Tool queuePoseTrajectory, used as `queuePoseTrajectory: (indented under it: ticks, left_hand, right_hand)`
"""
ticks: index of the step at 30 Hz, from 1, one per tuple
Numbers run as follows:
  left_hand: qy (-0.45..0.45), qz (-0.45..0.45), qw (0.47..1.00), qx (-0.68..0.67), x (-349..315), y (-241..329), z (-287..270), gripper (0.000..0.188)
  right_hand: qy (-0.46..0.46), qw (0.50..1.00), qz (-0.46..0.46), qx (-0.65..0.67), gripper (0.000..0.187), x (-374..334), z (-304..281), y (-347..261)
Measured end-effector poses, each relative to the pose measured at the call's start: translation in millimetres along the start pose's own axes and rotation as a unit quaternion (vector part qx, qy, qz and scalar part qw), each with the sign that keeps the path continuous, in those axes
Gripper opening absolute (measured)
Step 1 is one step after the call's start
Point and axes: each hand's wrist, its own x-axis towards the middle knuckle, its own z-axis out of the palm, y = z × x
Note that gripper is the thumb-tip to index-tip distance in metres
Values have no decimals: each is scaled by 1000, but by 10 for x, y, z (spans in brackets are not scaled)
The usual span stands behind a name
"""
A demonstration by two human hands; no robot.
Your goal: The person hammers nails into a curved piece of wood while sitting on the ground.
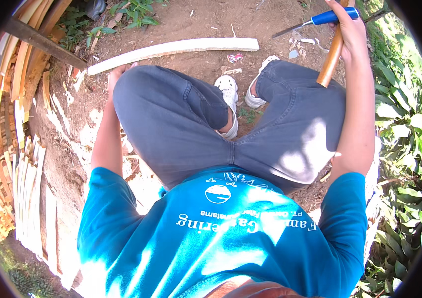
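My left hand (117,74) is at the left end of a long, pale, slightly curved wooden strip (181,48), gripping it. My left knee hides part of that hand. The strip stretches across the ground beyond my knees. Up at the far right, my right hand (353,36) is closed around two tools together. One is a chisel (328,17) with a blue handle, its narrow metal blade pointing left. The other has a brown wooden handle (331,62) that slants down toward my right knee; its upper end is cut off by the picture's edge.
Many curved wooden strips (28,191) are stacked along the left, near a dark wooden bar (47,43). Leafy plants (405,198) line the right side. Wood chips and litter (235,58) lie on the bare soil (191,22) around my white shoes (228,94).
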Motion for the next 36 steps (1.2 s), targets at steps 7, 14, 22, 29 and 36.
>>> queuePoseTrajectory:
  ticks: [7, 14, 22, 29, 36]
  left_hand:
    - [57, -17, 895, -443, -1096, -1100, -399, 15]
    - [-1, 140, 943, -301, -386, 287, -1644, 17]
    - [-187, 259, 936, -149, 123, 1880, -1368, 30]
    - [-289, 299, 891, 183, 391, 1969, -890, 43]
    - [-258, 204, 902, 281, 988, 1303, -789, 49]
  right_hand:
    - [34, 991, 18, 130, 27, -313, 281, 27]
    - [27, 996, 29, 81, 33, -346, 376, 142]
    - [23, 997, 52, 46, 33, -557, 394, -211]
    - [-30, 995, -13, 94, 31, -772, 167, -520]
    - [-20, 992, -1, 122, 34, -834, 102, -674]
